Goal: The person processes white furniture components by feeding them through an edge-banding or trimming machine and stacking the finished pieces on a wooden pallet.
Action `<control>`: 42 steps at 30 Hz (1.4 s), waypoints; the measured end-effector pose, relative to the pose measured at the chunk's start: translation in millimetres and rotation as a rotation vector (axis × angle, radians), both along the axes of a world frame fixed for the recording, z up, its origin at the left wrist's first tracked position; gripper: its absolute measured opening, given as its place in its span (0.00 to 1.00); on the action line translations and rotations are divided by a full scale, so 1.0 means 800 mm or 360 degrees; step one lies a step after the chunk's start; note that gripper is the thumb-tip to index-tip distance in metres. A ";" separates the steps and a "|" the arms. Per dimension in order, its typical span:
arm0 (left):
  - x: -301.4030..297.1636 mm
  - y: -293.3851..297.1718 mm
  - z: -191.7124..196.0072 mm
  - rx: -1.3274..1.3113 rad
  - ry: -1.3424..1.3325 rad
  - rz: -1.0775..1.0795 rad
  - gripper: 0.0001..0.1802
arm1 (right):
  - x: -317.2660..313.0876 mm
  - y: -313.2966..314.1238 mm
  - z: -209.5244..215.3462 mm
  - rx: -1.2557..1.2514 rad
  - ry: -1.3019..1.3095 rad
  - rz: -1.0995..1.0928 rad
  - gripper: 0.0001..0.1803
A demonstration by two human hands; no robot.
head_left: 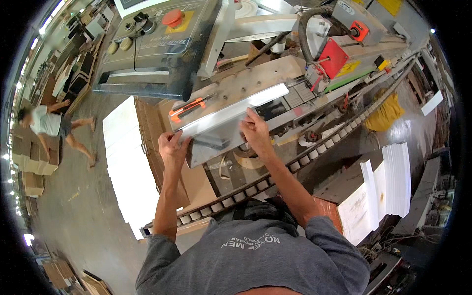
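Observation:
A long, narrow white strip [233,110] lies slantwise on the metal bed of a machine [268,73]. At its left end my left hand [173,148] is closed, thumb and fingers pinching the strip's corner. My right hand [256,132] has its fingers curled at the strip's near edge, right of the middle, and appears to grip that edge. Just beyond the strip lies an orange utility knife [187,110]. Below the strip a shiny metal plate [206,145] shows between my hands.
A control panel with a red button [172,18] overhangs the far left. A roller conveyor [250,191] runs close before me. White boards [129,162] stand stacked at left, white strips [396,179] at right. Another person [46,120] walks far left.

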State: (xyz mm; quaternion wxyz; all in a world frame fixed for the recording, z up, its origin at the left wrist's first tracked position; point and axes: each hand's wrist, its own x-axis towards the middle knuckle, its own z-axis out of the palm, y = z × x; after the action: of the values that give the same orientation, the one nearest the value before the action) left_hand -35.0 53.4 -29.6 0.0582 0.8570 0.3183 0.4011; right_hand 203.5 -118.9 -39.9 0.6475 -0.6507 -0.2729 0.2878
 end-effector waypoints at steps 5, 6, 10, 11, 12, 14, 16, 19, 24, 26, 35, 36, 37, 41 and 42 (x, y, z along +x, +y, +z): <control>-0.005 -0.003 0.001 -0.0125 -0.0091 -0.0115 0.20 | 0.004 0.004 -0.010 -0.0018 0.0007 -0.0017 0.39; -0.008 0.001 -0.004 -0.0164 -0.0145 -0.0151 0.20 | 0.002 0.006 -0.008 -0.0034 -0.0035 -0.0015 0.39; -0.002 0.001 -0.010 -0.0224 -0.0125 -0.0155 0.21 | -0.002 0.008 -0.001 -0.0087 -0.0276 -0.0102 0.37; 0.005 -0.004 -0.007 -0.0229 -0.0115 -0.0161 0.21 | 0.005 0.010 -0.006 -0.0016 -0.0556 -0.0172 0.35; 0.016 -0.008 -0.003 -0.0154 -0.0072 -0.0149 0.20 | 0.011 0.011 -0.010 0.0053 -0.0835 -0.0241 0.33; 0.033 -0.013 -0.002 -0.0090 -0.0014 -0.0142 0.20 | 0.023 0.010 -0.011 -0.0016 -0.0817 -0.0279 0.33; 0.048 -0.018 -0.006 -0.0024 -0.0108 -0.0143 0.19 | 0.033 0.009 -0.008 -0.0089 -0.0797 -0.0313 0.33; 0.077 -0.027 -0.005 -0.0016 -0.0081 -0.0178 0.18 | 0.059 0.002 -0.010 -0.0007 -0.0843 -0.0363 0.35; 0.129 -0.043 -0.015 -0.0116 -0.0032 -0.0122 0.15 | 0.109 -0.015 -0.021 0.0063 -0.1035 -0.0457 0.33; 0.159 -0.055 -0.012 -0.0102 -0.0023 -0.0129 0.15 | 0.138 -0.023 -0.026 0.0100 -0.1085 -0.0479 0.33; 0.271 -0.114 0.002 0.0015 0.0085 -0.0083 0.15 | 0.185 -0.157 0.037 -0.0049 -0.0569 -0.0224 0.28; 0.282 -0.113 -0.006 -0.0021 0.0084 -0.0127 0.15 | 0.183 -0.185 0.034 -0.0006 -0.0691 -0.0205 0.28; 0.291 -0.110 -0.014 0.0010 0.0043 -0.0132 0.16 | 0.180 -0.211 0.028 0.0082 -0.0820 -0.0318 0.28; 0.338 -0.120 -0.020 -0.0204 -0.0142 -0.0263 0.18 | 0.208 -0.383 -0.003 -0.0207 -0.1087 -0.0677 0.27; 0.350 -0.120 -0.022 -0.0414 -0.0287 -0.0335 0.19 | 0.219 -0.436 -0.013 -0.0441 -0.1126 -0.0768 0.26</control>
State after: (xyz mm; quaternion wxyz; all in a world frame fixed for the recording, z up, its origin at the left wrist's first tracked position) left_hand 245.4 -42.5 -47.4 0.2385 0.8313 0.2695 0.4235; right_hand 378.3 -467.9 -50.3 0.4698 -0.8346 -0.2769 -0.0779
